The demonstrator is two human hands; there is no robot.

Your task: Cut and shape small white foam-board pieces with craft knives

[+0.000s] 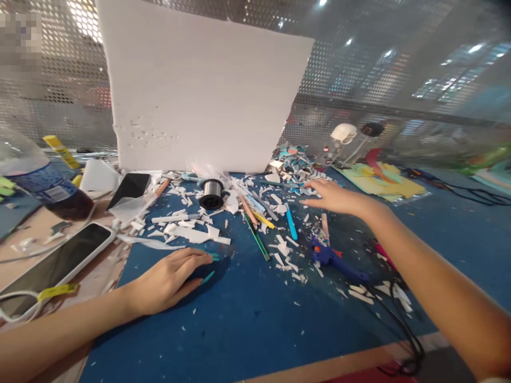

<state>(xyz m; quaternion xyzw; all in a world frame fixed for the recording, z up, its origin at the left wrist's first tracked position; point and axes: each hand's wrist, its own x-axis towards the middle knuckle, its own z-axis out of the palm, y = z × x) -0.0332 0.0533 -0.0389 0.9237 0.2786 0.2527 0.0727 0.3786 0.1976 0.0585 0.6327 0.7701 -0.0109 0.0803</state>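
My left hand (171,279) lies on the blue cutting mat (239,324), thumb apart from the fingers, with nothing in it. Long teal nails show on its fingertips. My right hand (335,198) reaches over the scraps at the back right, fingers and thumb spread. Close to its fingertips lies a dark teal stick (275,183); I cannot tell whether they touch it. Between the hands are a wire spool (211,193), several pens, a green pencil (258,239) and a bright blue pen-like tool (291,222). A blue glue gun (337,260) lies below my right forearm.
White foam scraps (195,232) litter the mat. A large white foam board (203,96) stands at the back. On the left are a cola bottle (51,186) and two phones, one white-edged (59,266). Yellow paper sheets (383,181) and a black cable (407,335) are on the right.
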